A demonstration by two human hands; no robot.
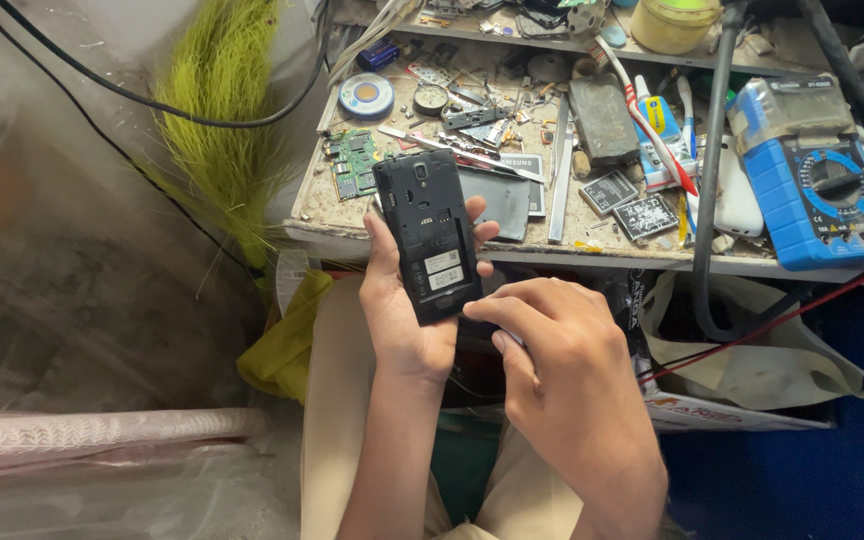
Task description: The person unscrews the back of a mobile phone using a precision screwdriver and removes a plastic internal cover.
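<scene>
My left hand [402, 305] holds a black phone [427, 235] upright with its back cover off, showing the inner frame and white stickers. Fingers of that hand wrap its right edge. My right hand [562, 370] is curled just below and right of the phone's lower end, fingers bent against its bottom corner; I cannot tell whether it holds anything small. Both hands are above my lap, in front of a cluttered workbench [512, 250].
On the bench lie a green circuit board [354, 163], a grey back cover [497, 200], phone batteries [627, 203], a solder reel [366, 96], tools, and a blue multimeter [812, 170]. A black hose [709, 200] hangs over the edge. A green broom [222, 130] stands at left.
</scene>
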